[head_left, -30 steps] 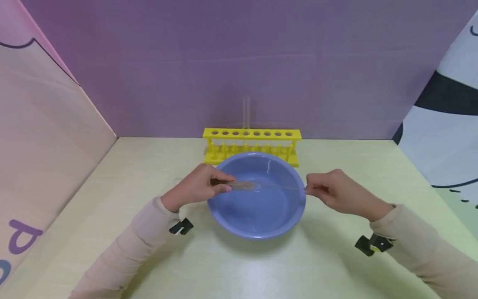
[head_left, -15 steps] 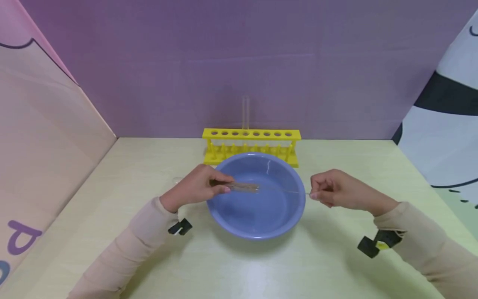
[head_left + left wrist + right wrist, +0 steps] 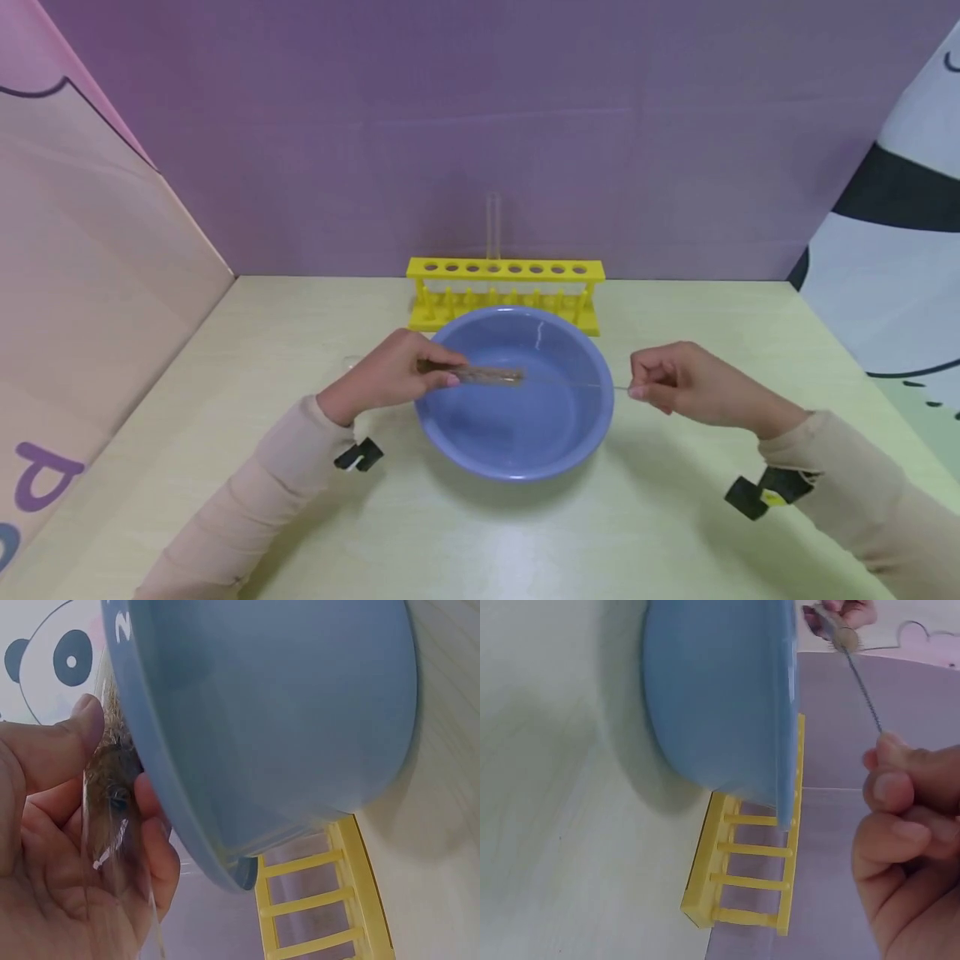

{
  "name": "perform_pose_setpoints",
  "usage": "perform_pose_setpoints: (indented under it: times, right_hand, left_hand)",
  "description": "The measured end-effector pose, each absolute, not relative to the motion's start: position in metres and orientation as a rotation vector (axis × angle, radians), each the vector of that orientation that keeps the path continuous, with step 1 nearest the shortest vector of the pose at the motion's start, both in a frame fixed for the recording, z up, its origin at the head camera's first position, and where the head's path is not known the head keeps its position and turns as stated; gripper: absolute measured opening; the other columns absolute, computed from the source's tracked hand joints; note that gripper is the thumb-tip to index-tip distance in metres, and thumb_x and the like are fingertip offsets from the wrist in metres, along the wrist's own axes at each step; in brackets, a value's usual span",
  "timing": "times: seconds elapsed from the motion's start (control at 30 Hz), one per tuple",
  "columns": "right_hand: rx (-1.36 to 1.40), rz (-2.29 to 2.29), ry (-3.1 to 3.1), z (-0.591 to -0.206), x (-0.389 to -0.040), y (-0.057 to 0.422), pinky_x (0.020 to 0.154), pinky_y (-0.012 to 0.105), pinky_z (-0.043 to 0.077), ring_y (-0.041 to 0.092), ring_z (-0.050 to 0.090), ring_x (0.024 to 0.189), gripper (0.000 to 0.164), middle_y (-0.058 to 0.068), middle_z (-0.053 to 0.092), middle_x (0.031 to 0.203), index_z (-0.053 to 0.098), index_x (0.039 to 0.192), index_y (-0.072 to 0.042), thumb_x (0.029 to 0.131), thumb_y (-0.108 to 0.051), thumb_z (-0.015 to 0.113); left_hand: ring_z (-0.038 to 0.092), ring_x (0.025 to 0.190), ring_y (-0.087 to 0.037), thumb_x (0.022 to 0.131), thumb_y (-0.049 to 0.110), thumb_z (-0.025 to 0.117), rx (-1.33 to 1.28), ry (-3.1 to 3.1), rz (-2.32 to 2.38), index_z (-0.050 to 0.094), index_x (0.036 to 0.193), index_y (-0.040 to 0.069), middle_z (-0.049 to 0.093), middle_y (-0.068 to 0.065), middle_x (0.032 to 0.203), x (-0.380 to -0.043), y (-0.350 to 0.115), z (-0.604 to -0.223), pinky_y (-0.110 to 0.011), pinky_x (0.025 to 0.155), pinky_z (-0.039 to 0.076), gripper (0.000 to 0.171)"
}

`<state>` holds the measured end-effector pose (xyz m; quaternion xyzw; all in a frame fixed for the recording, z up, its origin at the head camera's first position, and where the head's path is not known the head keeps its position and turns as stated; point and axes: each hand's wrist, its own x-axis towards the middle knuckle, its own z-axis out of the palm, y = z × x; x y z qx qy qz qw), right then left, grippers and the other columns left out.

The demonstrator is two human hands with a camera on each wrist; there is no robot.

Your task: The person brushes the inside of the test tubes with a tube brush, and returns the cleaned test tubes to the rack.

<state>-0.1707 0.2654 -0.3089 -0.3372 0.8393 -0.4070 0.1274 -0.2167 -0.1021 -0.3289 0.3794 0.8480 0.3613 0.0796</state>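
Over the blue basin, my left hand grips a clear glass test tube lying nearly level, its mouth toward the right. Inside the tube sits the tan bristle head of a test tube brush; in the right wrist view the bristles show at the mouth. A thin twisted wire handle runs from them to my right hand, which pinches its end between thumb and forefinger just beyond the basin's right rim. The tube's rounded end shows faintly behind my left wrist.
Right behind the basin stands a yellow test tube rack, with another clear test tube upright at it. All of this is on a pale wooden table with a purple backdrop behind.
My right hand has moved a little to the right with the wire handle, and the bristles have shifted toward the tube's mouth. My left hand has drifted very slightly left with the tube.
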Motion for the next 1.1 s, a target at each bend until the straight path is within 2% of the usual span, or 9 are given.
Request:
perform_pose_setpoints:
  times: [0.2,0.47,0.5,0.6,0.67,0.7,0.77,0.83,1.1]
  right_hand:
    - [-1.256,-1.02,2.773,-0.315,-0.168,0.265,0.044,0.017,0.032,-0.006,0.029,0.051,0.033,-0.014,0.035,0.057,0.049,0.073,-0.018,0.082,0.009,0.065]
    - [-1.474,-0.723,3.02,-0.319,-0.169,0.268,0.056,0.01,0.037,-0.007,0.033,0.055,0.041,-0.017,0.04,0.063,0.047,0.074,-0.018,0.069,0.016,0.069]
    - [-1.483,-0.69,3.033,-0.32,-0.169,0.269,0.056,0.01,0.038,-0.007,0.034,0.056,0.04,-0.017,0.042,0.064,0.047,0.074,-0.017,0.071,0.015,0.069]
    - [-1.507,-0.595,3.068,-0.32,-0.168,0.27,0.057,0.012,0.044,-0.005,0.043,0.058,0.023,-0.016,0.051,0.067,0.05,0.078,-0.016,0.087,-0.001,0.064]
    - [-1.533,-0.551,3.083,-0.32,-0.168,0.271,0.059,0.017,0.049,-0.001,0.053,0.06,0.016,-0.012,0.059,0.071,0.052,0.08,-0.015,0.096,-0.016,0.054]
    - [-1.546,-0.53,3.097,-0.32,-0.167,0.271,0.059,0.019,0.051,0.002,0.058,0.062,0.022,-0.01,0.063,0.073,0.054,0.081,-0.014,0.099,-0.024,0.045]
    - [-1.572,-0.483,3.127,-0.32,-0.167,0.272,0.06,0.022,0.052,0.007,0.063,0.065,0.036,-0.006,0.066,0.076,0.056,0.082,-0.013,0.1,-0.033,0.032]
    - [-1.583,-0.453,3.15,-0.32,-0.167,0.272,0.059,0.024,0.052,0.01,0.064,0.066,0.044,-0.004,0.067,0.077,0.057,0.082,-0.012,0.1,-0.036,0.025]
    - [-1.63,-0.377,3.214,-0.32,-0.165,0.275,0.058,0.025,0.052,0.01,0.062,0.065,0.049,-0.003,0.066,0.076,0.058,0.085,-0.01,0.101,-0.036,0.021]
  left_hand:
    - [0.052,0.064,-0.009,0.086,0.011,0.069,1.11,2.546,1.072,0.07,0.11,0.003,0.072,-0.005,0.097,-0.219,-0.103,-0.329,-0.022,0.056,0.044,0.025]
    - [0.049,0.06,-0.009,0.087,0.011,0.068,1.115,2.541,1.072,0.07,0.111,0.003,0.071,-0.007,0.1,-0.22,-0.104,-0.33,-0.023,0.056,0.042,0.026]
    - [0.05,0.061,-0.008,0.087,0.011,0.067,1.114,2.539,1.074,0.07,0.111,0.003,0.071,-0.007,0.101,-0.22,-0.105,-0.33,-0.023,0.057,0.043,0.026]
    - [0.046,0.056,-0.008,0.087,0.011,0.068,1.094,2.541,1.071,0.07,0.111,0.004,0.072,-0.005,0.098,-0.22,-0.105,-0.33,-0.023,0.054,0.04,0.025]
    - [0.044,0.055,-0.008,0.087,0.01,0.068,1.081,2.541,1.074,0.07,0.11,0.004,0.072,-0.005,0.096,-0.22,-0.105,-0.33,-0.023,0.053,0.039,0.025]
    - [0.043,0.054,-0.009,0.087,0.01,0.068,1.074,2.54,1.076,0.07,0.11,0.004,0.072,-0.005,0.095,-0.22,-0.105,-0.329,-0.022,0.052,0.038,0.024]
    - [0.041,0.053,-0.009,0.086,0.01,0.068,1.067,2.542,1.079,0.071,0.109,0.004,0.072,-0.004,0.093,-0.219,-0.105,-0.329,-0.022,0.051,0.036,0.024]
    - [0.04,0.053,-0.009,0.086,0.009,0.068,1.061,2.543,1.083,0.071,0.109,0.003,0.072,-0.004,0.093,-0.219,-0.106,-0.328,-0.022,0.051,0.036,0.024]
    - [0.04,0.054,-0.01,0.086,0.008,0.068,1.053,2.541,1.08,0.072,0.107,0.003,0.072,-0.003,0.089,-0.219,-0.107,-0.327,-0.021,0.05,0.035,0.022]
